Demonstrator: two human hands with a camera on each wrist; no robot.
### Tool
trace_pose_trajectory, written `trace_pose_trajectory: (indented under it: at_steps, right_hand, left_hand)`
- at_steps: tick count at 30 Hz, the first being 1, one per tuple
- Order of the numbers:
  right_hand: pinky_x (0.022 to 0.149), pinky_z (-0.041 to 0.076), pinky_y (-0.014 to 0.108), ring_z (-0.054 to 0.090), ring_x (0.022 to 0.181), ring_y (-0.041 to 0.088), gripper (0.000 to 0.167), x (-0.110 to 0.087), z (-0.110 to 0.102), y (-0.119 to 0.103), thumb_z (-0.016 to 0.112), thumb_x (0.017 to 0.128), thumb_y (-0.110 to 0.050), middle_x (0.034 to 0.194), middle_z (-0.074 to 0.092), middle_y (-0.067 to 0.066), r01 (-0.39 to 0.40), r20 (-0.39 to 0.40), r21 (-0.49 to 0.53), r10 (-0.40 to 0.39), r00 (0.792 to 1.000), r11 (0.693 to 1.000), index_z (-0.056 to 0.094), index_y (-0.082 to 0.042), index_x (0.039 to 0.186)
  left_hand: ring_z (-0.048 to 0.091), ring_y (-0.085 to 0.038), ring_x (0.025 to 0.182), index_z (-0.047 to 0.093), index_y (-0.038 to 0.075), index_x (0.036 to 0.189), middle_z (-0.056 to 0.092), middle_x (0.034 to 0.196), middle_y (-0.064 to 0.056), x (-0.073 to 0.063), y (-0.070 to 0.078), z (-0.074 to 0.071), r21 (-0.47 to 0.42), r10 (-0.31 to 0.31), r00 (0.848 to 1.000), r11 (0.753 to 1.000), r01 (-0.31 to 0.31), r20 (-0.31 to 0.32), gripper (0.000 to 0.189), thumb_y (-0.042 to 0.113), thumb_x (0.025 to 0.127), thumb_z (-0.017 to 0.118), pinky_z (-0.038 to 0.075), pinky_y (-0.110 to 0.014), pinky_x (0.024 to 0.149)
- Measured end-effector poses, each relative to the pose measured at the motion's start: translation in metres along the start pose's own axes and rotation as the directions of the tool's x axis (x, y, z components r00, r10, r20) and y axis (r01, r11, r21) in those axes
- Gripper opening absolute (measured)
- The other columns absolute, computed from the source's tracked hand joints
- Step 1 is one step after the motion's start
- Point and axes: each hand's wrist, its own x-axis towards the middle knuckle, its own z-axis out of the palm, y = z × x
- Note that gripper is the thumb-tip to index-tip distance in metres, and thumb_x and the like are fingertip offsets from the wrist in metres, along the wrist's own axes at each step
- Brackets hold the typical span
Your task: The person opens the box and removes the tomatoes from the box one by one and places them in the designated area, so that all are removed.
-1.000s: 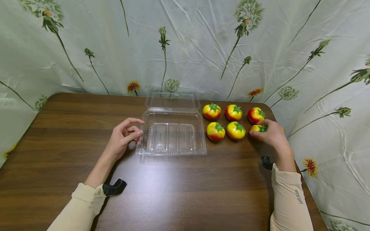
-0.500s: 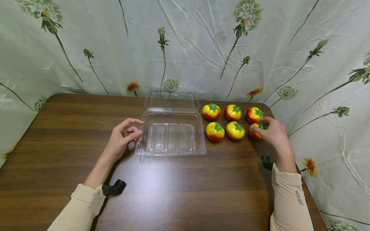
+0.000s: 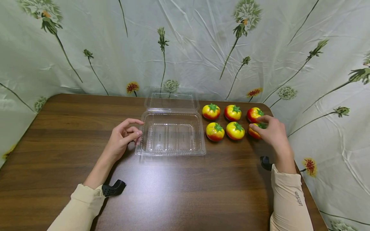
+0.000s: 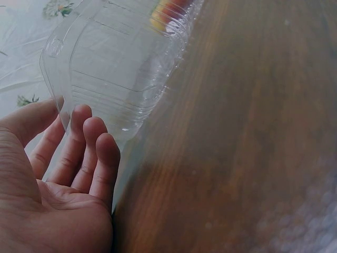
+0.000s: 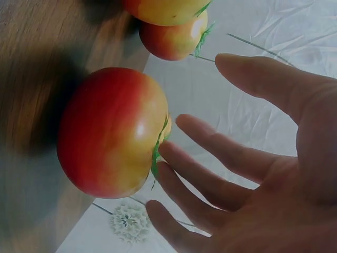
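Note:
A clear plastic clamshell container (image 3: 170,153) lies on the table with its lid (image 3: 171,99) folded back. My left hand (image 3: 123,138) holds its left rim; in the left wrist view the thumb and fingers (image 4: 95,150) meet at that edge. Off to the right, my right hand (image 3: 273,130) hovers over the front right tomato (image 3: 253,132), partly hiding it. In the right wrist view the fingers are spread beside a red-and-yellow tomato (image 5: 108,134) with a green calyx, and the thumb stands apart from it.
Several more tomatoes stand in two rows right of the container, among them the front left one (image 3: 215,132) and the back right one (image 3: 254,114). The brown wooden table (image 3: 173,192) meets a flower-printed curtain (image 3: 196,48) at the back and right.
My right hand has drawn slightly away from the front right tomato, its fingers loosened, and more of that tomato shows. The left hand and container have stayed still.

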Motion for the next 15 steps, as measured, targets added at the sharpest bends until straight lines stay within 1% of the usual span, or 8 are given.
trace_pose_trajectory:
  at_steps: [3, 5, 8, 11, 15]
  right_hand:
    - [0.094, 0.044, 0.063, 0.053, 0.117, 0.051, 0.055, -0.001, 0.001, -0.003, 0.071, 0.1, -0.037, 0.134, 0.061, 0.035, 0.013, -0.034, 0.004, -0.013, 0.999, 1.0, 0.064, 0.008, 0.131]
    - [0.095, 0.044, 0.062, 0.055, 0.115, 0.05, 0.055, -0.002, 0.002, -0.005, 0.072, 0.1, -0.036, 0.135, 0.061, 0.034, 0.026, -0.058, 0.013, -0.026, 0.998, 1.0, 0.062, 0.007, 0.134]
    - [0.099, 0.043, 0.063, 0.055, 0.119, 0.05, 0.062, -0.002, 0.004, -0.007, 0.072, 0.1, -0.036, 0.14, 0.059, 0.033, 0.029, -0.085, 0.037, -0.025, 0.996, 0.999, 0.053, 0.005, 0.143]
    - [0.104, 0.041, 0.064, 0.053, 0.124, 0.051, 0.071, -0.003, 0.005, -0.01, 0.07, 0.101, -0.038, 0.146, 0.056, 0.033, 0.012, -0.1, 0.067, -0.005, 0.995, 0.998, 0.043, 0.004, 0.152]
    - [0.107, 0.038, 0.065, 0.049, 0.131, 0.053, 0.078, -0.002, 0.008, -0.013, 0.068, 0.102, -0.042, 0.148, 0.054, 0.033, -0.004, -0.113, 0.099, 0.015, 0.993, 0.995, 0.036, 0.003, 0.156]
  left_hand:
    - [0.062, -0.013, 0.061, 0.062, -0.004, 0.127, 0.071, 0.078, -0.003, 0.0, 0.0, 0.0, -0.003, -0.001, 1.0, 1.0, 0.001, -0.001, 0.029, -0.011, 0.099, 0.062, 0.052, -0.024, 0.055]
    - [0.062, -0.013, 0.061, 0.062, -0.004, 0.127, 0.071, 0.078, -0.003, 0.0, 0.0, 0.0, -0.007, -0.001, 1.0, 1.0, 0.001, -0.001, 0.029, -0.011, 0.099, 0.062, 0.052, -0.024, 0.055]
    - [0.062, -0.012, 0.061, 0.062, -0.004, 0.127, 0.071, 0.078, -0.004, 0.0, 0.0, 0.0, -0.01, 0.0, 1.0, 1.0, 0.0, 0.0, 0.029, -0.011, 0.099, 0.062, 0.052, -0.024, 0.055]
    - [0.062, -0.012, 0.061, 0.062, -0.004, 0.127, 0.071, 0.078, -0.004, 0.0, 0.0, 0.0, -0.015, 0.0, 1.0, 1.0, 0.0, 0.001, 0.029, -0.012, 0.099, 0.062, 0.052, -0.024, 0.055]
    - [0.062, -0.012, 0.061, 0.062, -0.004, 0.127, 0.071, 0.078, -0.003, 0.0, 0.0, 0.0, -0.011, 0.0, 1.0, 1.0, 0.0, 0.002, 0.029, -0.011, 0.099, 0.062, 0.052, -0.024, 0.055]
